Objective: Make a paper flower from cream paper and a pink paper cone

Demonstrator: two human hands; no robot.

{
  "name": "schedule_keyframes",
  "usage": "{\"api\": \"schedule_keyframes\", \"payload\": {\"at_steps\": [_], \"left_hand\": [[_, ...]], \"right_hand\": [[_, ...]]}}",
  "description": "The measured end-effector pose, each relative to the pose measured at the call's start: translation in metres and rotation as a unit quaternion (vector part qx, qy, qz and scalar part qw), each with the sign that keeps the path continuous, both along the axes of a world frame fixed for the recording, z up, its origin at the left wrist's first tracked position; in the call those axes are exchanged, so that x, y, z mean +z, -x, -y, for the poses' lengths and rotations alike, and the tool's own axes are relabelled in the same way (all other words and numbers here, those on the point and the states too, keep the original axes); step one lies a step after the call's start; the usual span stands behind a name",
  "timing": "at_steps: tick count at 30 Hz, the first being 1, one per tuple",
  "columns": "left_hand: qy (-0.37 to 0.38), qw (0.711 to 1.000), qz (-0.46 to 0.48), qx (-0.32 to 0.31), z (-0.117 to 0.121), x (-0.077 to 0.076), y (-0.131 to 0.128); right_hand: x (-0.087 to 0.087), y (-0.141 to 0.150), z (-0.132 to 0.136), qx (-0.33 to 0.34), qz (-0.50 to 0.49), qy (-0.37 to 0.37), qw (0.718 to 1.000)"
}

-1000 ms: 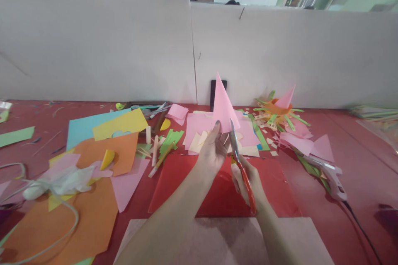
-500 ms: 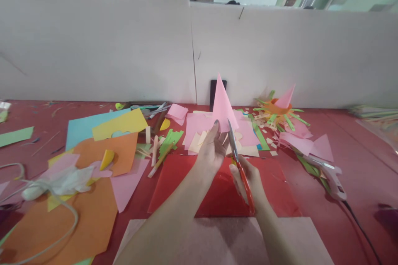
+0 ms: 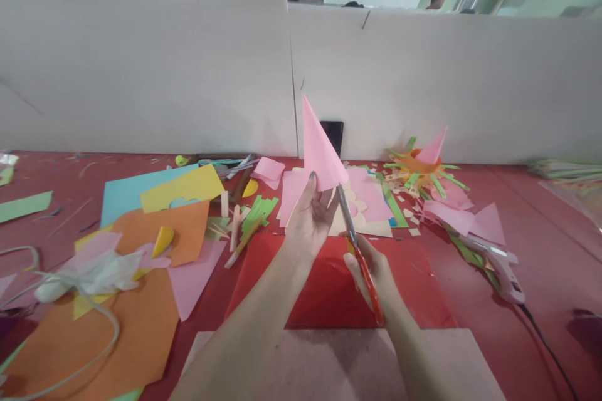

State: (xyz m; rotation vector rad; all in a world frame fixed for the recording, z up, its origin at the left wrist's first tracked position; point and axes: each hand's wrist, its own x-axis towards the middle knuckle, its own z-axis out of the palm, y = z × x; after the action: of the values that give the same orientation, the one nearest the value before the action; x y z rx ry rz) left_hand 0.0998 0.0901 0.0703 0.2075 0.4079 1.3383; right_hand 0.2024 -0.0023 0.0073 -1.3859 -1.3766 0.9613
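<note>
A pink paper cone (image 3: 320,150), point up and leaning left, is pinched at its lower edge by my left hand (image 3: 310,213). In my right hand (image 3: 374,263) is a pair of scissors (image 3: 350,222) with red handles. Their blade tips reach the lower right edge of the cone; whether they touch or cut the paper I cannot tell. Both hands are above a red board (image 3: 320,288). Behind them lie pink paper sheets (image 3: 371,191) with a cream flower-shaped cutout (image 3: 355,213) on top.
At right lie a pink glue gun (image 3: 505,272) and an orange-green paper piece (image 3: 418,166) holding another pink cone. Orange paper (image 3: 132,326) and a white cable (image 3: 110,319) cover the left. A black phone (image 3: 335,135) leans on the white partition (image 3: 423,75).
My left hand has moved left and slightly up with the cone, which now tilts more to the left. The scissors have shifted slightly left, and their blades look closer together.
</note>
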Motion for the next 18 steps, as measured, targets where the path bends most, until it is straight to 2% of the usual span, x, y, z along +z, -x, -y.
{"api": "schedule_keyframes", "payload": {"at_steps": [8, 18], "left_hand": [[0.001, 0.999, -0.021, -0.026, 0.002, -0.007, -0.005], [0.021, 0.999, -0.024, -0.038, 0.003, -0.010, -0.009]], "right_hand": [[0.000, 0.002, 0.002, -0.013, -0.086, 0.001, 0.996], [0.002, 0.001, 0.001, -0.012, -0.081, 0.006, 0.997]]}}
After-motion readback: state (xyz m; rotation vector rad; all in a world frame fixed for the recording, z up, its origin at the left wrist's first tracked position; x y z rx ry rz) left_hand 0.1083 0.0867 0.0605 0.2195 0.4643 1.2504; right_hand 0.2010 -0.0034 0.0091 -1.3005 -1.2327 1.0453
